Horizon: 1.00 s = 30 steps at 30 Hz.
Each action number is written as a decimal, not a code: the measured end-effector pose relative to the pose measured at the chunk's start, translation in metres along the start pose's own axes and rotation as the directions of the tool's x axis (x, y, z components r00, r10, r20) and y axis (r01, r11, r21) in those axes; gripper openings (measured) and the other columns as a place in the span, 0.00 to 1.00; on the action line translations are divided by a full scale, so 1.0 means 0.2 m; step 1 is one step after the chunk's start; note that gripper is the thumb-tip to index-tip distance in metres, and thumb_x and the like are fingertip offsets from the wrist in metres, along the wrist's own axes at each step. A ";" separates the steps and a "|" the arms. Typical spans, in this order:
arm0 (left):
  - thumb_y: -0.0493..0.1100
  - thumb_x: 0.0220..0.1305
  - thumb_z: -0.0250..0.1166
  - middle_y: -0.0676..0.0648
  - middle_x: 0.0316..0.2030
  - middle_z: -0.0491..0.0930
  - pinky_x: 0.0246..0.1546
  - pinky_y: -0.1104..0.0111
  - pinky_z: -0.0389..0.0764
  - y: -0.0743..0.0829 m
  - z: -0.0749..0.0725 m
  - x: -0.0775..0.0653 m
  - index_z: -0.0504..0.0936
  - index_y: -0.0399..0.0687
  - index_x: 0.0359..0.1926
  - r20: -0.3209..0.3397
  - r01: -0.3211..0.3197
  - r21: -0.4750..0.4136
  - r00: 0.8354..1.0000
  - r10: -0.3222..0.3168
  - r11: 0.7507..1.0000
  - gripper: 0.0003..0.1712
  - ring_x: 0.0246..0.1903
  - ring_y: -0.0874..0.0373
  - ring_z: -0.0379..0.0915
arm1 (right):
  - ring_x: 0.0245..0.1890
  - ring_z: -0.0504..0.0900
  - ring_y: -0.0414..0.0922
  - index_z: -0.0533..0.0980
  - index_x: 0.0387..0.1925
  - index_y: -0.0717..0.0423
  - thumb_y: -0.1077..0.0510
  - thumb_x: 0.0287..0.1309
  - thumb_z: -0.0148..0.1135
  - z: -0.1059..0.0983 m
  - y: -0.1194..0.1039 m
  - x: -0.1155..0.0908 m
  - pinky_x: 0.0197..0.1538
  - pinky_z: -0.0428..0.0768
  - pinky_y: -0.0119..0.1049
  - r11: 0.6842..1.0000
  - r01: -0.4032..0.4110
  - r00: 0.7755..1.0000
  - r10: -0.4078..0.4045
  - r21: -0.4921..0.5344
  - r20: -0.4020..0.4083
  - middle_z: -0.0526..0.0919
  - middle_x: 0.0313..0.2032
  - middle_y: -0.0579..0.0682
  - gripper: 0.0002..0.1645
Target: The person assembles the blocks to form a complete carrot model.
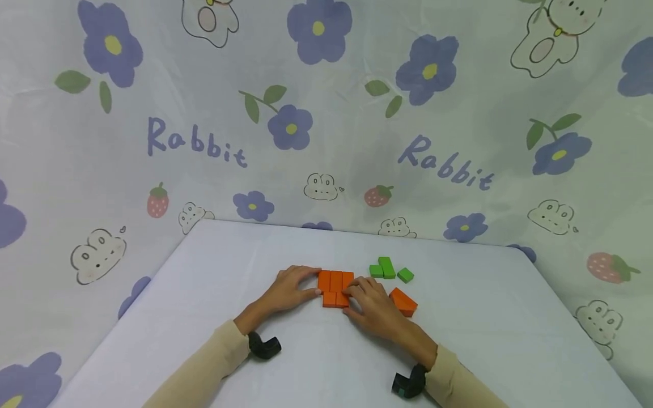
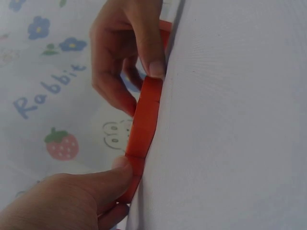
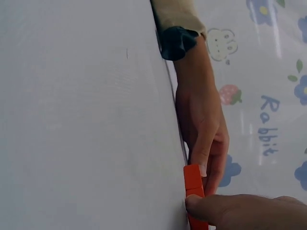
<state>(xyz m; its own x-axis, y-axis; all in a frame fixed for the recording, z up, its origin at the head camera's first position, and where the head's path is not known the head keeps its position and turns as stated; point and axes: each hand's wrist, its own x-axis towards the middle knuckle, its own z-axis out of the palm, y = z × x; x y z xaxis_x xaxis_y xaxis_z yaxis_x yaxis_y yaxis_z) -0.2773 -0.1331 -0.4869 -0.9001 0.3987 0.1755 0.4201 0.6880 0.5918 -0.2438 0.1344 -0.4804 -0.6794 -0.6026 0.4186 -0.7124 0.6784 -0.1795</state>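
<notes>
Several orange blocks lie flat on the white table, packed side by side in two rows, the back row reaching farther left. At their left end, my left hand holds the outer block between thumb and index finger, one at each corner. My right hand pinches the front right block, partly covering it. In the left wrist view, the left thumb presses the near side of the orange row. The right thumb presses the orange blocks in the right wrist view.
A separate orange block with a slanted side lies just beyond the right hand. Behind it are three green blocks, two of them touching. A patterned cloth hangs behind the back edge of the white table.
</notes>
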 end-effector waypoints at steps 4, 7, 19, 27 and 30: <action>0.59 0.64 0.67 0.51 0.64 0.77 0.62 0.50 0.62 0.00 0.00 0.01 0.74 0.56 0.68 0.008 -0.011 -0.002 1.000 0.011 1.000 0.34 0.67 0.49 0.66 | 0.52 0.72 0.45 0.80 0.51 0.50 0.49 0.55 0.75 -0.04 -0.01 0.01 0.58 0.74 0.46 0.999 -0.024 0.999 0.023 0.028 0.022 0.77 0.49 0.44 0.23; 0.59 0.64 0.67 0.51 0.64 0.77 0.61 0.49 0.63 0.00 0.01 0.00 0.75 0.54 0.67 0.007 -0.022 -0.005 1.000 0.022 1.000 0.33 0.66 0.49 0.67 | 0.52 0.74 0.47 0.80 0.51 0.51 0.51 0.55 0.74 -0.09 -0.01 0.02 0.57 0.76 0.47 0.998 -0.038 0.999 0.037 0.054 0.024 0.77 0.50 0.46 0.22; 0.58 0.64 0.68 0.51 0.64 0.77 0.60 0.51 0.63 -0.02 0.02 -0.01 0.75 0.55 0.67 0.004 -0.031 0.008 1.000 0.031 0.999 0.33 0.66 0.50 0.68 | 0.50 0.80 0.49 0.78 0.55 0.51 0.52 0.61 0.70 -0.37 0.17 0.08 0.55 0.82 0.47 0.971 -0.235 0.967 0.229 0.041 0.115 0.81 0.49 0.50 0.21; 0.58 0.64 0.67 0.50 0.64 0.77 0.61 0.50 0.63 -0.01 0.01 -0.01 0.75 0.54 0.67 0.004 -0.031 0.009 1.000 0.031 0.999 0.33 0.67 0.49 0.67 | 0.39 0.80 0.41 0.79 0.51 0.58 0.60 0.62 0.68 -0.45 0.29 -0.05 0.42 0.83 0.34 0.918 -0.372 0.909 0.330 0.139 0.255 0.83 0.40 0.47 0.16; 0.58 0.64 0.68 0.50 0.64 0.77 0.61 0.49 0.63 -0.01 0.00 -0.01 0.75 0.54 0.67 -0.002 -0.030 0.014 1.000 0.030 0.999 0.33 0.66 0.49 0.67 | 0.38 0.78 0.40 0.81 0.48 0.58 0.60 0.61 0.68 -0.46 0.32 -0.12 0.39 0.81 0.31 0.904 -0.396 0.890 0.335 0.160 0.308 0.82 0.37 0.45 0.14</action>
<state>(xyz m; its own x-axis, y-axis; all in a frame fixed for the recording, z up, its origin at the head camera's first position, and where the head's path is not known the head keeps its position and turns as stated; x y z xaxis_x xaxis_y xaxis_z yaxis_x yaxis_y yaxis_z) -0.2759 -0.1356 -0.4893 -0.8874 0.4179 0.1946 0.4484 0.6844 0.5750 -0.2571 0.2304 -0.4199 -0.8980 -0.4383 0.0387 -0.4033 0.7850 -0.4703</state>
